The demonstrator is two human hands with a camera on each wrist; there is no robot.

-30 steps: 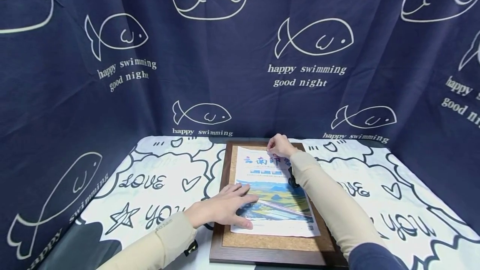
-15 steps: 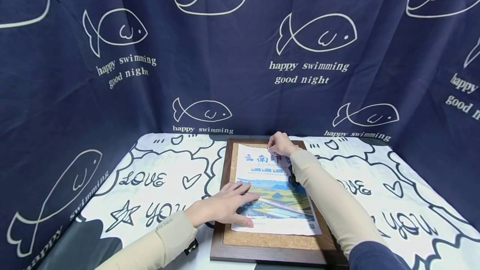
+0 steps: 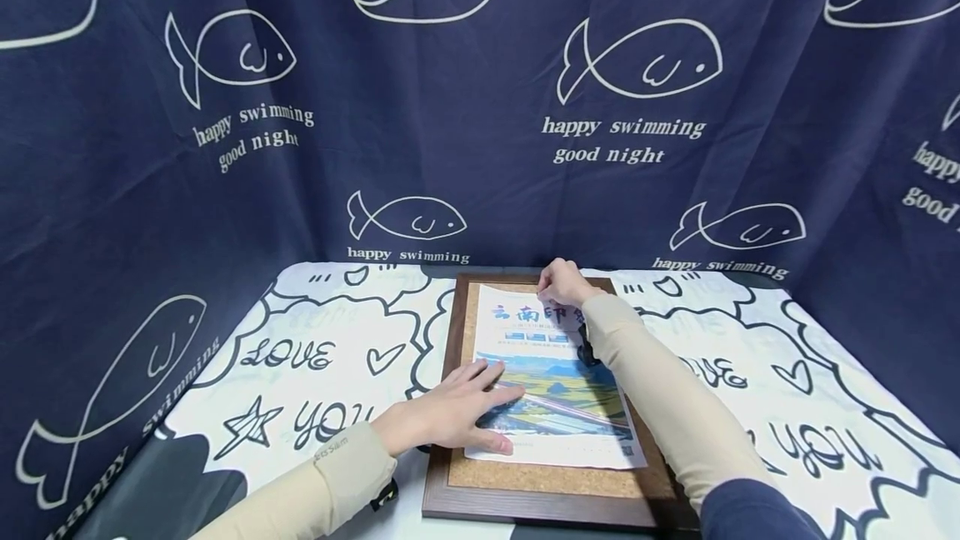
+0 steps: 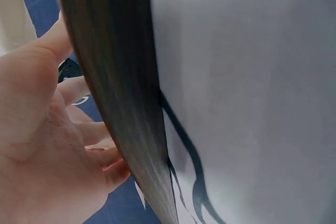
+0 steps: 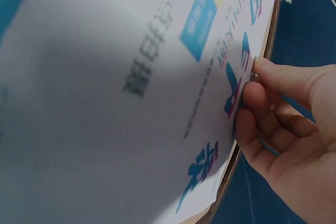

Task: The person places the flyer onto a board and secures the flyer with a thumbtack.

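Left hand (image 3: 450, 415), fingers flat, is pressing the poster's (image 3: 551, 386) near-left edge onto the framed cork board (image 3: 457, 473) lying on the counter (image 3: 300, 373). Right hand (image 3: 564, 283) is pinching the poster's far edge by the frame's far rail. A curtain (image 3: 450, 107) is closing in the counter behind.

Under the left hand (image 3: 450, 419), a white paper poster (image 3: 551, 382) with blue lettering and a green-yellow landscape; beneath it, tan cork board in a dark brown wooden frame (image 3: 442, 407); beside it, white tablecloth (image 3: 315, 365) with black doodles; beyond the right hand (image 3: 562, 283), navy curtain (image 3: 450, 123) with white fish outlines.
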